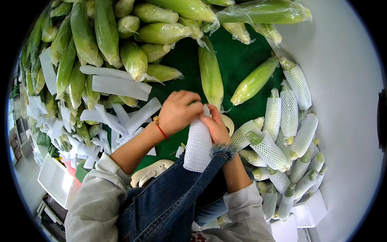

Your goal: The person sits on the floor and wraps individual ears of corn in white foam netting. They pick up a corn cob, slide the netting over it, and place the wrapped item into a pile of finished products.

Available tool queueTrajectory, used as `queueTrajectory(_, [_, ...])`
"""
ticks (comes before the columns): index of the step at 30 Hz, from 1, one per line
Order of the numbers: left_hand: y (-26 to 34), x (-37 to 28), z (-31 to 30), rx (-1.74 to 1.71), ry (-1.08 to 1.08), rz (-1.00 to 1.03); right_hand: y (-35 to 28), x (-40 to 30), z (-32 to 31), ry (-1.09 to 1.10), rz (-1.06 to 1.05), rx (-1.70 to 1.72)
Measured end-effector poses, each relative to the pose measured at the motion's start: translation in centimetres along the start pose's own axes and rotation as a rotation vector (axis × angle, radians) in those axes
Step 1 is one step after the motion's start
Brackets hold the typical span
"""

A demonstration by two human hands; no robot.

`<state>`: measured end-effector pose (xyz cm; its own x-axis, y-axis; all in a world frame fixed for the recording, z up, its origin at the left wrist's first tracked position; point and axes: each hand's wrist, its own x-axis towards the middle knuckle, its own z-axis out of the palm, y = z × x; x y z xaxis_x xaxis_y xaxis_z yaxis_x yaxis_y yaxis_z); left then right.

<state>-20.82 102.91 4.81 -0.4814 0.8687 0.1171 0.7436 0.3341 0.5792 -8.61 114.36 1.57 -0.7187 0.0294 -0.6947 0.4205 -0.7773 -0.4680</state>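
Observation:
A flat white foam net sleeve hangs over my denim-covered lap. My right hand grips its upper end between thumb and fingers. At the same end, the curled fingers of my left hand pinch the sleeve's mouth; they are slightly blurred. Just beyond my hands lies a film-wrapped ear of corn in its green husk. Another wrapped ear rests to its right on the green surface.
A heap of film-wrapped corn fills the far left. Loose foam sleeves and foam strips lie on its near side. Sleeved ears are piled at right beside a white wall. White foam boxes stand lower left.

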Motion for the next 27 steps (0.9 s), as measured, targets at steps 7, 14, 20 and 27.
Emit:
queueTrajectory(7, [0.6,-2.5,1.4,-0.164,-0.048,-0.079,2.8,-2.4,-1.4,0.019,0.155,0.251])
queueTrajectory(14, [4.0,-1.5,1.8,-1.698,0.047,-1.154,2.5,-1.7,-5.1,-0.112,-0.123,0.209])
queueTrajectory(20, [2.0,-2.9,2.2,-1.89,-0.442,-0.82,1.8,-1.7,-6.7,-0.104,0.27,0.492])
queueTrajectory(27, [-3.7,1.0,7.1,-0.713,0.132,-0.713,-3.3,3.2,-3.3,0.264,-0.307,-0.978])
